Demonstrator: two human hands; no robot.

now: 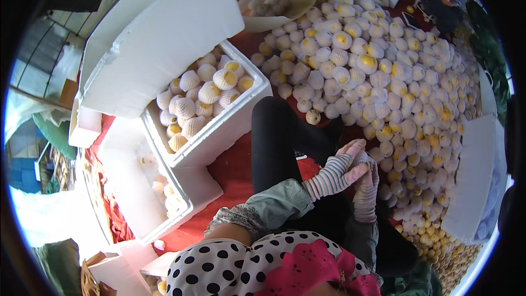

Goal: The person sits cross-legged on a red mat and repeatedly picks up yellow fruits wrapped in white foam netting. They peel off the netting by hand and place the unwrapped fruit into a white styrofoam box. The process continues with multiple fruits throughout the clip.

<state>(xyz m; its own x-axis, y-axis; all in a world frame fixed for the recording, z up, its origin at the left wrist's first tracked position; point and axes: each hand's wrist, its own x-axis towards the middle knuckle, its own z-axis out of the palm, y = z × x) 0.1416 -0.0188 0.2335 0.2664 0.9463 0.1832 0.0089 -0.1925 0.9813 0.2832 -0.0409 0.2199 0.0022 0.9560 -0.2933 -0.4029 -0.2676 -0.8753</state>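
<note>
My left hand [337, 169], in a striped fingerless glove, is against my right hand [365, 183], gloved the same way. They meet over my lap, at the near edge of a large heap of round yellow fruit in white foam nets [361, 61]. Something pale shows between the fingers, but they hide most of it, so I cannot tell whether it is a netted fruit or part of a glove. To the left, a white polystyrene box [230, 119] holds many netted fruits [193, 98].
A second polystyrene box [127, 176] with some fruit is at the left, below a leaning white foam panel [164, 41]. Bare yellow fruit [435, 242] lies at the lower right. Another white box [468, 176] stands right. A person [439, 0] sits far right. Red cloth [234, 172] covers the ground.
</note>
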